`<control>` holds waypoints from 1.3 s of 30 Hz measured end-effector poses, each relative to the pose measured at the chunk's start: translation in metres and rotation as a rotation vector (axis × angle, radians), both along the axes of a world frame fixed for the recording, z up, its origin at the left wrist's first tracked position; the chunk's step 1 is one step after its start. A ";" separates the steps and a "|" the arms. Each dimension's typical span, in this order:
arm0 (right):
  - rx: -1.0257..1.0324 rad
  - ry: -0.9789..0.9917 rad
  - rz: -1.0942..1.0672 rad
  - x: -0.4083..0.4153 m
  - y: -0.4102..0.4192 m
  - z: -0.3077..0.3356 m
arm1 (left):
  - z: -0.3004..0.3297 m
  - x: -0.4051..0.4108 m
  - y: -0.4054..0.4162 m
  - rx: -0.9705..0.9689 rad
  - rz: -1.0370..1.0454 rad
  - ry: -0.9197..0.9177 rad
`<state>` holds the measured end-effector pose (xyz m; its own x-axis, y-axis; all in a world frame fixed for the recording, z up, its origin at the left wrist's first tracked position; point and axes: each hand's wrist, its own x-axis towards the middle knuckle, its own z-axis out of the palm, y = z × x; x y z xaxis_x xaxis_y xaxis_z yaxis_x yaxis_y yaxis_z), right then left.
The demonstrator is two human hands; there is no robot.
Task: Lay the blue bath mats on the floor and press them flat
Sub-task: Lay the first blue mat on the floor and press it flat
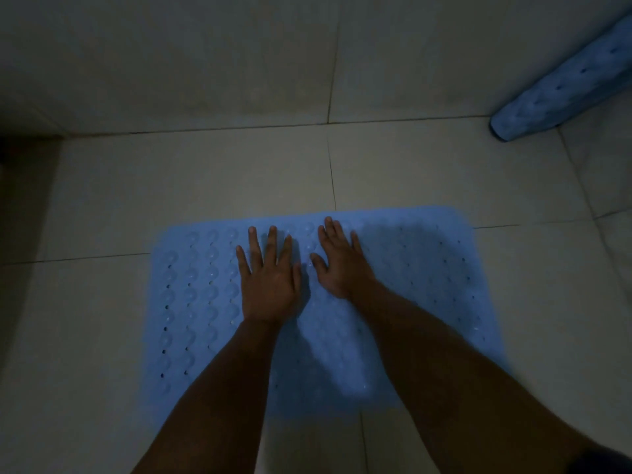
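A blue bath mat [420,289] with rows of bumps and small holes lies spread on the pale tiled floor, in the middle of the head view. My left hand [270,278] rests palm down on its far middle part, fingers spread. My right hand [338,265] lies flat beside it, fingers pointing to the mat's far edge. Both hands hold nothing. A second blue mat [561,80], rolled up, leans at the top right against the wall.
The tiled floor [191,186] meets a pale wall [205,56] just beyond the mat. A dark gap or edge [20,186] runs down the left side. Bare tiles lie to the left, right and beyond the mat.
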<state>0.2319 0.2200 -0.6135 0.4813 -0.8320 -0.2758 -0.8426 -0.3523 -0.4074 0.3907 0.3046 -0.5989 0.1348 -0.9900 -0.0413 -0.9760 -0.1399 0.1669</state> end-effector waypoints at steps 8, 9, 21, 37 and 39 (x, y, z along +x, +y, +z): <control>0.027 -0.131 -0.233 -0.059 -0.075 0.093 | 0.007 -0.059 -0.023 0.033 -0.042 0.054; 0.008 -0.111 -0.258 -0.072 -0.072 0.087 | 0.002 -0.075 -0.032 0.028 -0.072 0.073; -0.257 -0.031 -0.419 -0.186 -0.026 0.009 | -0.054 -0.170 -0.075 0.020 -0.186 0.031; -0.120 0.065 -0.327 -0.186 -0.006 0.030 | -0.026 -0.154 -0.090 0.186 -0.241 0.217; -0.007 0.080 -0.300 -0.183 -0.023 0.044 | -0.006 -0.141 -0.099 0.206 -0.266 0.256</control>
<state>0.0489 0.1968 -0.5691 0.1912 -0.9355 -0.2970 -0.9385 -0.0856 -0.3345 0.2500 0.2057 -0.6053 -0.1648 -0.9564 -0.2412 -0.9131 0.0555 0.4039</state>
